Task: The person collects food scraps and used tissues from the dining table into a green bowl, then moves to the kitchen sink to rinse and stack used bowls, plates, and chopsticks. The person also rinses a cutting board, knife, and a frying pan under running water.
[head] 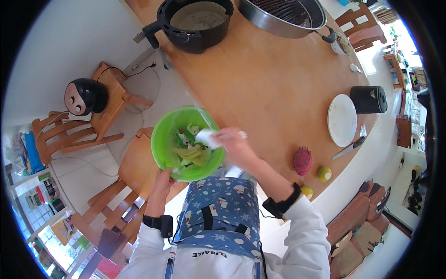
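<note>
My left hand (165, 180) grips the near left rim of a bright green plastic basin (161, 148), tilted beside the table's edge. Inside the basin lie pale leafy vegetable scraps (191, 155) and some darker green pieces (180, 140). Over the basin's right rim, my right hand (236, 143) is closed on a crumpled white tissue or cloth (206, 137). Motion blurs both, so the white thing's exact kind cannot be told. A blue snowman-print apron (223, 209) lies just below the basin.
On the wooden table (258, 90) stand a black air fryer basket (193, 43), a round pan with a rack (278, 29), a white plate (342, 120) and a black kettle (366, 99). A knife (348, 149), a dragon fruit (302, 161) and citrus fruit (324, 174) lie rightward. Wooden chairs (136, 157) stand left.
</note>
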The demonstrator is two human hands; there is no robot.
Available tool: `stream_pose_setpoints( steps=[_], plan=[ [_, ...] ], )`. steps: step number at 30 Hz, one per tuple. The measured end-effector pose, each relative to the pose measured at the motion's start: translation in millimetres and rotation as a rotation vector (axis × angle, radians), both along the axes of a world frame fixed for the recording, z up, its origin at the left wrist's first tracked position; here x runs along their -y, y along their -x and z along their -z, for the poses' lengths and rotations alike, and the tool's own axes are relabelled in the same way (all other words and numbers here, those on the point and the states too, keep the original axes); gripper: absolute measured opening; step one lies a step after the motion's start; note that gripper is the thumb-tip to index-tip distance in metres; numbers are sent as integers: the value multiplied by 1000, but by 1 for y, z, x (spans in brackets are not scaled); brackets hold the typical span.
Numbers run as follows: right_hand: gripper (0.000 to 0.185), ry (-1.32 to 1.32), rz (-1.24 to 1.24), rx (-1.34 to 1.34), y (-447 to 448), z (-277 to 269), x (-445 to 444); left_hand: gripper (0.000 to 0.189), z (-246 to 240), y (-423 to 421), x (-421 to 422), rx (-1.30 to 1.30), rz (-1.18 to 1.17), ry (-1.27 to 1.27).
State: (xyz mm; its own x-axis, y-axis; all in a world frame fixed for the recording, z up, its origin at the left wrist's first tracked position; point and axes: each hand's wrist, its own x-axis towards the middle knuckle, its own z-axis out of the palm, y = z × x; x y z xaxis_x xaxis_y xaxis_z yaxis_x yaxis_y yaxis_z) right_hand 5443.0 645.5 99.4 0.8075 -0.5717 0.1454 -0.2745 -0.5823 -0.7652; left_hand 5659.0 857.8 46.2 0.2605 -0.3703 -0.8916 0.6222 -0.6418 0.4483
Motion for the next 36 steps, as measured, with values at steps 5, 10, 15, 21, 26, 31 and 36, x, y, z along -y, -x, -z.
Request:
stream_pose_setpoints(
  steps=[5,10,15,21,26,31,36],
  plan=[
    [37,41,1063,-93,61,-13,3,33,-2,4,-5,-21,11,-2],
    [41,42,671,-21,-14,15,-75,34,-14,14,-3,-19,-20,1],
    [28,-529,729,492,-69,28,9,35,-23,18,-1,-31,-132,37],
    [25,511,828,-119,-55,37,137,35,-18,16,-10,-76,-97,57],
    [45,125,94,154,-80,42,1,34,-22,15,-8,-58,-74,-5],
    [55,262,0,-78,-56,9,-59,34,-28,19,-14,-54,-124,-6],
    [58,48,122,-80,-12,-13,-88,36,-10,25,-47,2,-101,29]
  ],
)
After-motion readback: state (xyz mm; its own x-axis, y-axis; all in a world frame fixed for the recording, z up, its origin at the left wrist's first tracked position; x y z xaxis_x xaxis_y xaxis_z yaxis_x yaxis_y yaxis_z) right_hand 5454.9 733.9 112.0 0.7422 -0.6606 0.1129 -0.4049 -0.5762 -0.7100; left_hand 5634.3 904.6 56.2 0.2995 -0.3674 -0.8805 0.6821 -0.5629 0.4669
